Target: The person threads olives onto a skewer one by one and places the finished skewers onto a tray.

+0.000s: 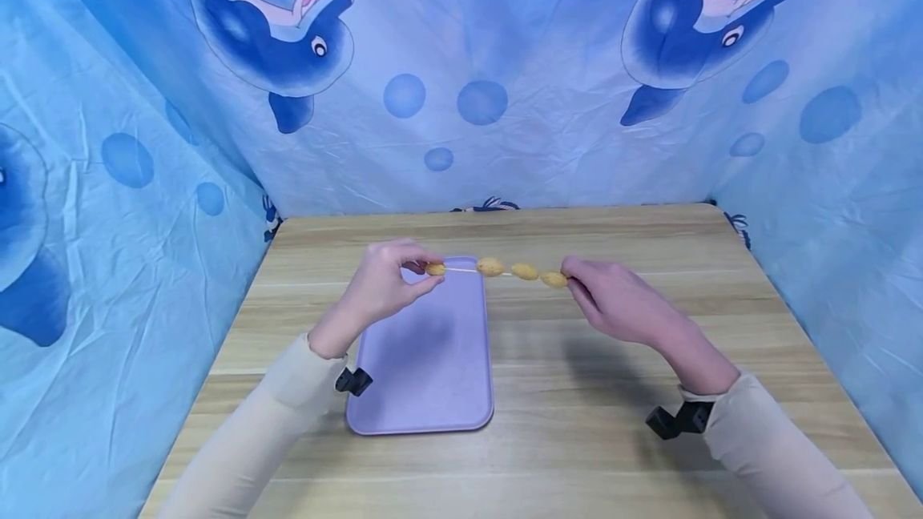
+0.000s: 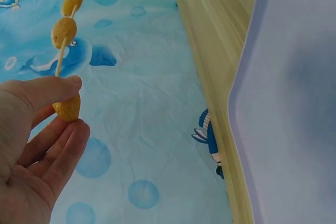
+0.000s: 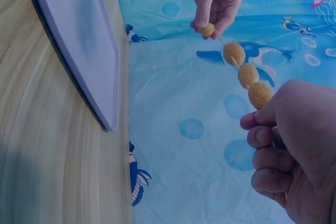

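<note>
A thin, pale skewer (image 1: 460, 269) is held nearly level above the table between both hands. Three oval, rough-skinned yellow-brown balls (image 3: 247, 76) are threaded along it toward the right hand. My left hand (image 1: 385, 279) pinches a fourth such ball (image 2: 67, 107) between thumb and fingertips at the skewer's left end, with a stretch of bare stick between it and the others. My right hand (image 1: 623, 303) grips the skewer's right end, its fingers curled right beside the outermost ball (image 1: 554, 279); the stick inside that fist is hidden.
Below the left hand, a purple rectangular tray (image 1: 425, 391) lies on the wood-grain table (image 1: 562, 439). Blue cloth with dolphins and bubbles (image 1: 548, 158) hangs behind and at both sides. Each wrist wears a small black camera (image 1: 353, 381).
</note>
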Demonstrator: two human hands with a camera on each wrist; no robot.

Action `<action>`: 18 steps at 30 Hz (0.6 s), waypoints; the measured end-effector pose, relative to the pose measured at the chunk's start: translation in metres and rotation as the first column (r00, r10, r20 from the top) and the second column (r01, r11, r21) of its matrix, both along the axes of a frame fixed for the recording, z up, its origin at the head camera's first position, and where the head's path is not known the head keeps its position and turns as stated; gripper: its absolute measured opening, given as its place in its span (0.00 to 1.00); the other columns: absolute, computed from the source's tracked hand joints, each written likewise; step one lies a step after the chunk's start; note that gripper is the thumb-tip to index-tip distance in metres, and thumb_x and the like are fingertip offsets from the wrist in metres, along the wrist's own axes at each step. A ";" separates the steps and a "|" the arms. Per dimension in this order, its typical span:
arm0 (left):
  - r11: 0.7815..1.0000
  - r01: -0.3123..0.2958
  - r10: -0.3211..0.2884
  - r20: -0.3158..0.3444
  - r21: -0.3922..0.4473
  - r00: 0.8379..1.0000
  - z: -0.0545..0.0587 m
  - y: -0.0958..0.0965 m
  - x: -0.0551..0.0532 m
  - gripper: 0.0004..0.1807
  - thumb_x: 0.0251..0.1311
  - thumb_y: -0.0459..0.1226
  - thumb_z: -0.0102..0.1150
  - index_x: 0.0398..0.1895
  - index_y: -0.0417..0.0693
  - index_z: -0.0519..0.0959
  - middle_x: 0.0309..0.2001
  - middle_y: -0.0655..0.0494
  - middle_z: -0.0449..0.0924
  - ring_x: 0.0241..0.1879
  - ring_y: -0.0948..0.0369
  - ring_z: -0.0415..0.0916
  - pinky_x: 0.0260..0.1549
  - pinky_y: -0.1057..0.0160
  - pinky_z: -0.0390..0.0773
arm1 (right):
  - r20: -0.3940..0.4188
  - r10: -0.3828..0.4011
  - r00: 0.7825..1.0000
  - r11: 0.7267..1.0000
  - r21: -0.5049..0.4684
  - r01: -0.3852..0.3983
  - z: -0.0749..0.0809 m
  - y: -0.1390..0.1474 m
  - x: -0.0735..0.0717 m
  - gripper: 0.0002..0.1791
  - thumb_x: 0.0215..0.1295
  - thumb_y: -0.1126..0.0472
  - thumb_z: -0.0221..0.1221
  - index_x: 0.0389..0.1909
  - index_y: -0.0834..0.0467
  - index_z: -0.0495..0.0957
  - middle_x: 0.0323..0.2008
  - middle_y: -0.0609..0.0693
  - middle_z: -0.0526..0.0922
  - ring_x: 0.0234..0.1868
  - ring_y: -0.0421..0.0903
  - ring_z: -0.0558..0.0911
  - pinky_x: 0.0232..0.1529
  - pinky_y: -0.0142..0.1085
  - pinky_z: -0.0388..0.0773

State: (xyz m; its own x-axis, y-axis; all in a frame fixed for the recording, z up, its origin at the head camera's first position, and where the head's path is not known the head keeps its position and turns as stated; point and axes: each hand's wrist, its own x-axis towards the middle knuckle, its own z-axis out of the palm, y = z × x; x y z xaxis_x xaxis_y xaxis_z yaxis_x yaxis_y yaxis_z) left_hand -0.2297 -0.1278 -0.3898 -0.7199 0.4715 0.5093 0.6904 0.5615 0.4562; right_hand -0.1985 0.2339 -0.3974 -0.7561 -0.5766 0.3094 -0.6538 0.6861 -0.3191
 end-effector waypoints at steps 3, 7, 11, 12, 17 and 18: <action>1.000 -0.001 0.001 0.002 0.003 1.000 -0.002 0.001 -0.001 0.10 0.56 0.31 0.80 0.41 0.41 0.92 0.38 0.50 0.91 0.33 0.53 0.91 0.37 0.62 0.93 | -0.002 -0.006 1.000 1.000 0.007 0.006 0.000 -0.001 0.000 0.10 0.80 0.67 0.54 0.35 0.52 0.73 0.22 0.42 0.68 0.20 0.36 0.62 0.24 0.28 0.68; 1.000 -0.004 0.004 0.000 0.011 1.000 -0.003 0.002 0.000 0.10 0.55 0.31 0.81 0.40 0.41 0.92 0.39 0.50 0.91 0.33 0.56 0.91 0.37 0.62 0.93 | -0.013 -0.008 1.000 1.000 0.011 0.008 0.000 -0.001 0.000 0.10 0.80 0.67 0.54 0.35 0.52 0.73 0.23 0.42 0.69 0.20 0.36 0.62 0.25 0.28 0.68; 1.000 -0.012 0.012 -0.004 0.002 1.000 -0.004 0.002 0.000 0.10 0.55 0.31 0.81 0.41 0.42 0.92 0.39 0.49 0.91 0.33 0.56 0.91 0.37 0.63 0.92 | -0.029 -0.009 1.000 1.000 0.016 0.009 -0.002 0.001 0.000 0.11 0.79 0.68 0.54 0.35 0.52 0.73 0.23 0.41 0.68 0.21 0.35 0.62 0.25 0.28 0.68; 1.000 -0.013 0.013 -0.005 -0.002 1.000 -0.004 0.002 0.001 0.10 0.56 0.31 0.80 0.41 0.42 0.92 0.39 0.49 0.91 0.33 0.56 0.91 0.37 0.62 0.92 | -0.031 -0.008 0.999 1.000 0.016 0.009 -0.002 0.001 0.000 0.11 0.79 0.68 0.54 0.35 0.52 0.73 0.22 0.42 0.68 0.21 0.35 0.62 0.25 0.28 0.67; 1.000 -0.021 0.021 -0.005 -0.019 1.000 -0.006 0.002 0.003 0.11 0.57 0.32 0.80 0.43 0.42 0.92 0.39 0.48 0.91 0.33 0.56 0.91 0.36 0.60 0.93 | -0.032 -0.005 0.999 1.000 0.018 0.005 -0.003 0.002 0.001 0.10 0.79 0.67 0.55 0.36 0.52 0.74 0.22 0.42 0.68 0.20 0.35 0.62 0.24 0.28 0.67; 1.000 -0.022 0.022 -0.006 -0.021 1.000 -0.006 0.002 0.003 0.11 0.57 0.32 0.80 0.43 0.42 0.92 0.39 0.48 0.91 0.32 0.57 0.91 0.35 0.59 0.93 | -0.032 -0.004 0.999 1.000 0.020 0.005 -0.004 0.002 0.001 0.09 0.79 0.67 0.55 0.36 0.53 0.74 0.22 0.42 0.69 0.20 0.35 0.62 0.24 0.28 0.68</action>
